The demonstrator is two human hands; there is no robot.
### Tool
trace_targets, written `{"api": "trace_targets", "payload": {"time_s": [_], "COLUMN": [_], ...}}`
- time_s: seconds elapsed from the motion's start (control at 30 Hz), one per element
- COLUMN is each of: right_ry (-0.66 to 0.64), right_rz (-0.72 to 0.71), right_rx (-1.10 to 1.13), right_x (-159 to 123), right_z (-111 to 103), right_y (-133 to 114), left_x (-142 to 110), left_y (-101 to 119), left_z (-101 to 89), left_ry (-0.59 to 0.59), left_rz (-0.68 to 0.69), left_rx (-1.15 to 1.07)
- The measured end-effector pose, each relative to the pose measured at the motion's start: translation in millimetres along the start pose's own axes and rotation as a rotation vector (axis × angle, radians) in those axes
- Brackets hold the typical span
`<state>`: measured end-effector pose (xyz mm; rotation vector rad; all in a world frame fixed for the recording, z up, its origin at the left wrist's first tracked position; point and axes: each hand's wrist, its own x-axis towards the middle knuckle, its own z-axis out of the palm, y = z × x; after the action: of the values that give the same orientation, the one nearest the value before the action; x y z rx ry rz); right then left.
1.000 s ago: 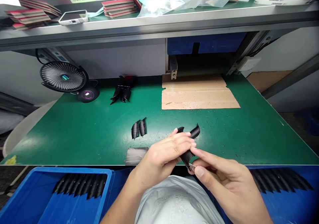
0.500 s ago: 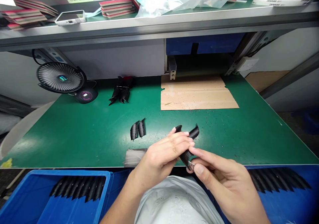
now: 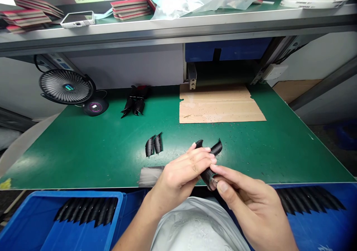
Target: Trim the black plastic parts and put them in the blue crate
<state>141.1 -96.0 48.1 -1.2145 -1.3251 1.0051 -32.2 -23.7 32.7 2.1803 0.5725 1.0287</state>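
At the near edge of the green table (image 3: 92,158), left hand (image 3: 182,173) and right hand (image 3: 248,199) both grip a curved, ribbed black strip (image 3: 216,148) — open table lies beyond

The middle of the curved black ribbed plastic strip (image 3: 216,147) is hidden between the left hand (image 3: 185,171) and right hand (image 3: 248,200). A tiny pale item (image 3: 212,183) at the right fingertips is too small to tell. The blue plastic bin (image 3: 36,210) left of the hands runs off the bottom edge.

**Q:** Strip (image 3: 216,148) in hand: material and finish?
**A:** Black ribbed plastic, matt.
**Q:** Counter (image 3: 83,158)?
**A:** Green mat, smooth, faint gloss. Cardboard sheet (image 3: 220,106) at 12 o'clock: rough, matt.
**Q:** Bin (image 3: 78,193) at 7 o'clock?
**A:** Blue plastic, glossy.
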Motion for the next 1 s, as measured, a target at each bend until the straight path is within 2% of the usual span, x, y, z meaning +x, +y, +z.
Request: {"api": "trace_targets", "payload": {"time_s": [0.27, 0.57, 0.73, 0.87, 1.0], "right_ry": [0.015, 0.069, 0.045, 0.045, 0.112], "right_rz": [-0.024, -0.179, -0.188, -0.266, -0.348], "right_rx": [-0.028, -0.235, -0.227, -0.220, -0.173], "right_x": [-0.3, -4.5, -4.4, -4.6, -8.6], "right_z": [-0.7, 1.5, 1.4, 2.9, 4.6], "right_y": [-2.2, -3.6, -2.8, 0.6, 3.2], "left_x": [0.3, -1.7, -2.2, -2.2, -2.1], "left_y": [1.0, -0.5, -1.2, 0.8, 5.3], "left_z": [2.0, 7.5, 9.8, 11.6, 13.2], "left_ry": [0.031, 0.051, 0.072, 0.053, 0.002], "left_rz": [0.020, -0.020, -0.036, -0.072, -0.154], "left_rx": [-0.021, -0.055, -0.082, -0.186, -0.347]}}
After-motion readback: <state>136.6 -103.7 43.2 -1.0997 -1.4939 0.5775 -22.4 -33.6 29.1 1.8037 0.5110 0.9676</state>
